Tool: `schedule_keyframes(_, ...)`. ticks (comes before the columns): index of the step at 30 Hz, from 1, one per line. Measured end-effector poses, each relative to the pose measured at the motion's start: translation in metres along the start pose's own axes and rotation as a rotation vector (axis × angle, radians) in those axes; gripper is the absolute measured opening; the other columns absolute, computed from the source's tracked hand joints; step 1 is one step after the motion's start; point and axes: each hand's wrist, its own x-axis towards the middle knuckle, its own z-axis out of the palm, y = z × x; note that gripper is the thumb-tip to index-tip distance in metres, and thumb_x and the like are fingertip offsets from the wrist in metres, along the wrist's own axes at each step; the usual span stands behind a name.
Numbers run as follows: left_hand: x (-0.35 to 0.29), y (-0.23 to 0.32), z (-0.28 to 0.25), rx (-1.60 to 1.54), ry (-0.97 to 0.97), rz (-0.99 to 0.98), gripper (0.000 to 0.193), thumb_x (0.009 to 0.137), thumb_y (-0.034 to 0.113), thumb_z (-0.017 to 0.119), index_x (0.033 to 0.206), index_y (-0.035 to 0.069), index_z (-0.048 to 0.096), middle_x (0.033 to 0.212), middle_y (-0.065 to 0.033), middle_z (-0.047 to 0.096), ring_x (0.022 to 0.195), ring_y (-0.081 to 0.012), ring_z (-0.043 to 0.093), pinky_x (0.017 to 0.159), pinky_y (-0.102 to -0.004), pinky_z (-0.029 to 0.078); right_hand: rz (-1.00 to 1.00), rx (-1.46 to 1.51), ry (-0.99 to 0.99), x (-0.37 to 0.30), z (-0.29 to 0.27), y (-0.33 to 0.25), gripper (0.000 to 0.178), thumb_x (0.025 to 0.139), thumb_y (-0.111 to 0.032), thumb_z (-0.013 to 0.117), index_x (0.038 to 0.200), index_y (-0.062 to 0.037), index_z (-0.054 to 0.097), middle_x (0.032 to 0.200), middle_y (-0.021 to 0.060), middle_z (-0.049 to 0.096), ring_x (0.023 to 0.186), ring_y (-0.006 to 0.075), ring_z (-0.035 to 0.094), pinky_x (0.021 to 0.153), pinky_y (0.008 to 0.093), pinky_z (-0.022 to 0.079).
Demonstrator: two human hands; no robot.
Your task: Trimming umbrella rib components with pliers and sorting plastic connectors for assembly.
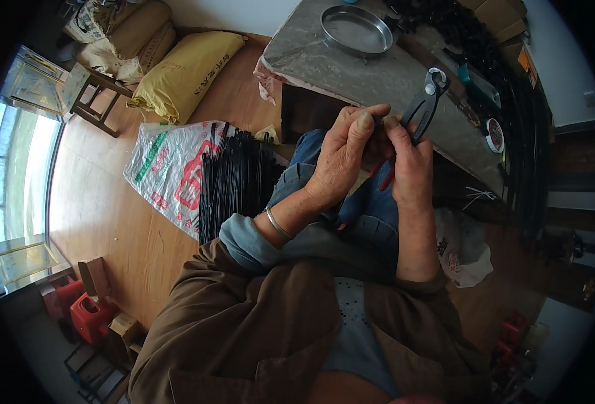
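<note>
My right hand (412, 165) is closed around a pair of pincers (427, 104). Their dark metal head points up and away over the table edge, and a bit of red handle shows below the fingers. Close beside it, my left hand (343, 151) has thumb and fingers pinched together, the tips almost meeting those of the right. Something small and dark seems to be between the fingertips, but its kind is hidden. Left of my knees, a bundle of long thin black rods (237, 182) lies on a white printed sack (169, 172).
The grey table (297, 50) ahead carries a round metal pan (356, 30), a heap of black parts (486, 50), a green tray (479, 87) and a small round tin (495, 135). A yellow sack (186, 74) and wooden stool (92, 94) stand far left; red containers (92, 316) sit near left.
</note>
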Motion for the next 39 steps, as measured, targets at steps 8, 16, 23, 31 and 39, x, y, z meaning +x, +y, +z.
schedule_keyframes(8,-0.002,0.002,0.0,-0.001,-0.007,-0.025,0.039,0.101,0.031,0.039,0.119,0.0,0.054,0.096,-0.0024,0.047,0.074,-0.0063,0.051,0.062,-0.0213,0.046,-0.025,-0.117,-0.028,0.0,-0.004,0.001,0.02,0.093,-0.021,0.059,0.087,-0.0028,0.063,0.072,-0.0032,0.057,0.063,0.0035,0.051,0.056,0.0194,0.04)
schedule_keyframes(16,0.008,0.035,0.003,-0.015,0.153,-0.247,0.058,0.099,0.048,0.031,0.099,-0.002,0.062,0.074,-0.0026,0.061,0.057,-0.0075,0.047,0.052,-0.0211,0.037,-0.053,-0.392,-0.173,-0.009,0.002,-0.019,0.02,0.095,-0.015,0.055,0.105,0.0004,0.061,0.078,0.0035,0.061,0.062,0.0062,0.053,0.056,0.0224,0.045)
schedule_keyframes(23,0.014,0.024,-0.011,0.048,0.142,-0.298,0.066,0.096,0.056,0.032,0.083,-0.001,0.063,0.05,-0.0006,0.046,0.045,-0.0065,0.037,0.044,-0.0223,0.028,0.485,-0.336,-0.56,-0.03,-0.036,-0.054,0.032,0.096,-0.011,0.047,0.123,0.0064,0.043,0.09,0.0136,0.061,0.067,0.0149,0.063,0.057,0.0263,0.054)
schedule_keyframes(31,0.015,0.024,0.002,0.101,0.075,-0.336,0.065,0.094,0.059,0.034,0.077,0.002,0.062,0.062,-0.0028,0.053,0.049,-0.0073,0.045,0.047,-0.021,0.035,0.655,-0.304,-0.561,-0.036,-0.042,-0.063,0.018,0.096,-0.015,0.049,0.106,0.0011,0.048,0.074,0.0054,0.055,0.058,0.0111,0.056,0.052,0.0254,0.05)
schedule_keyframes(39,0.01,0.024,0.006,0.207,0.037,-0.291,0.064,0.094,0.058,0.034,0.075,0.003,0.063,0.058,0.0002,0.049,0.049,-0.0062,0.041,0.046,-0.0211,0.034,0.046,-1.171,-0.541,-0.027,-0.048,-0.069,0.019,0.091,-0.013,0.054,0.095,0.004,0.046,0.076,0.026,0.057,0.066,0.0436,0.056,0.061,0.044,0.045)
